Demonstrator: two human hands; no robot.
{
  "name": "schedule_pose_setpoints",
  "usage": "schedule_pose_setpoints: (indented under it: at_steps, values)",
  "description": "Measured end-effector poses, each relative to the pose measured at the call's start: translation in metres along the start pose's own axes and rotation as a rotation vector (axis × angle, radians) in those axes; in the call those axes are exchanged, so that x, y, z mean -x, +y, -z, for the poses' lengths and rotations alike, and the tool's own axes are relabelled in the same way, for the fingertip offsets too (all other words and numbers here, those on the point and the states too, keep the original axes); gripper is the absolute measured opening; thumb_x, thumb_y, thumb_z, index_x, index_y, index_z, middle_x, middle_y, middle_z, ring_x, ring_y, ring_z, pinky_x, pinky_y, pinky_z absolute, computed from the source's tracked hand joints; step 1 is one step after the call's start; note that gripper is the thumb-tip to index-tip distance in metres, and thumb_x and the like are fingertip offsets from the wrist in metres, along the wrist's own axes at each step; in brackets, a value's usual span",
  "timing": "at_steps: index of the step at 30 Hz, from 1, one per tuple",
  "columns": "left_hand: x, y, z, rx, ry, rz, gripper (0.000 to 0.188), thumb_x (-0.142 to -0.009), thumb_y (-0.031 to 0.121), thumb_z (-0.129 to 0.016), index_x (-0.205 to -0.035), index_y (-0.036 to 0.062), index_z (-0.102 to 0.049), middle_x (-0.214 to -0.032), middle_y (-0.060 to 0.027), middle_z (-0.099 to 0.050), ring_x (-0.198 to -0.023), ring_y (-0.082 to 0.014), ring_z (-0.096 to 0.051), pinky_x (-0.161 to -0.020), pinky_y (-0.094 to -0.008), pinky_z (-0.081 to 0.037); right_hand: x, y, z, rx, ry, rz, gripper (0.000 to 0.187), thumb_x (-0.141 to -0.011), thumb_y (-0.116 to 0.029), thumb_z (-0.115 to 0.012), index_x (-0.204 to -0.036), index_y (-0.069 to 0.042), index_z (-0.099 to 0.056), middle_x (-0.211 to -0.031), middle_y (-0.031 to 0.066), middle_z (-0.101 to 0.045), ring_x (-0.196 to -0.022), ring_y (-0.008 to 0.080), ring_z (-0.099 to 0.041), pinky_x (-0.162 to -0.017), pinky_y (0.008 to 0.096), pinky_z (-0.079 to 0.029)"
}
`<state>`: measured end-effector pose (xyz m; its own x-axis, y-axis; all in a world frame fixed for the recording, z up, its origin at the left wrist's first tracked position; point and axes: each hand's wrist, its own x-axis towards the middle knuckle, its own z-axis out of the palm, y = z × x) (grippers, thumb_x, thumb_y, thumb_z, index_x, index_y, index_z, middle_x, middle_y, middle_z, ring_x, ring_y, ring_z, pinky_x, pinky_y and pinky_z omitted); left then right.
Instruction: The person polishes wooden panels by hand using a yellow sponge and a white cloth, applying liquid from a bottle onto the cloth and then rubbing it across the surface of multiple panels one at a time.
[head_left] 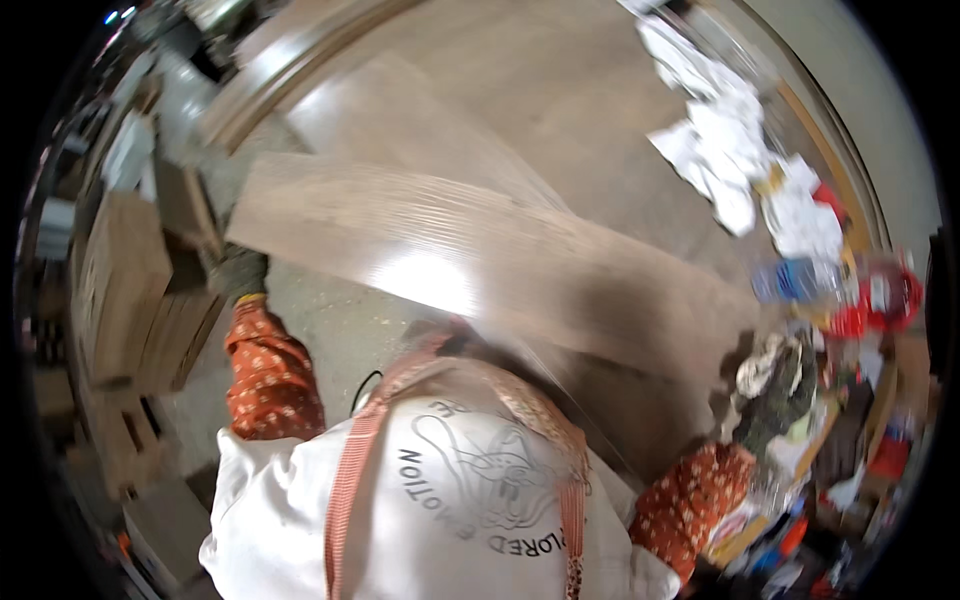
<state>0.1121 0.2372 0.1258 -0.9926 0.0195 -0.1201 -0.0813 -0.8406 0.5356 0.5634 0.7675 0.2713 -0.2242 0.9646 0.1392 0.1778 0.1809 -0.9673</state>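
Observation:
A long wood-grain plank (500,240) with a glossy sheen slants across the middle, its left end out over the floor. At that left end, my left hand (242,272), in a dark green glove, is closed on the plank's corner; its fingers are partly hidden. My right hand (778,395), in a dark glove with a pale, crumpled-looking front, is closed at the plank's right end, where the view is blurred. Under the plank lies another wood-grain board (420,120), apparently covered in clear film, on a broad brown surface (590,90).
Stacked brown cardboard pieces (125,290) stand at left on the grey floor (325,325). Long boards (300,70) lie at the upper left. Crumpled white cloths (720,130), a clear plastic bottle (795,280) and a red container (888,290) crowd the right edge, with clutter below.

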Motion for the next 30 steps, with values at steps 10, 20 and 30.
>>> schedule_pose_setpoints:
  at_steps: [10,20,30]
  values:
    - [-0.015,-0.035,-0.042,0.009,-0.097,-0.001,0.038,-0.093,0.013,-0.051,-0.127,-0.0030,-0.049,-0.124,-0.0176,-0.056,-0.116,-0.0291,-0.053,-0.104,-0.0402,-0.041,-0.025,0.070,-0.042,0.724,-0.237,0.721,0.037,-0.086,-0.015,-0.066,-0.119,0.000,-0.057,-0.106,0.0139,-0.064,-0.096,0.0215,-0.062,-0.085,0.0321,-0.048]
    - [-0.015,-0.040,-0.045,0.153,-0.089,0.100,0.034,-0.091,0.016,-0.054,-0.120,-0.0028,-0.055,-0.120,-0.0170,-0.059,-0.114,-0.0298,-0.055,-0.102,-0.0435,-0.043,-0.058,0.015,-0.011,0.511,-0.256,0.559,0.047,-0.090,-0.026,-0.059,-0.127,0.002,-0.049,-0.122,0.0133,-0.054,-0.111,0.0244,-0.052,-0.092,0.0354,-0.043]
    - [0.008,-0.046,-0.077,-0.195,-0.218,0.267,0.057,-0.089,0.011,-0.057,-0.140,0.0029,-0.034,-0.136,-0.0161,-0.045,-0.121,-0.0289,-0.050,-0.101,-0.0424,-0.045,0.004,0.062,-0.099,0.835,-0.526,0.637,0.064,-0.089,-0.040,-0.052,-0.138,-0.001,-0.040,-0.139,0.0191,-0.043,-0.129,0.0357,-0.038,-0.108,0.0463,-0.026]
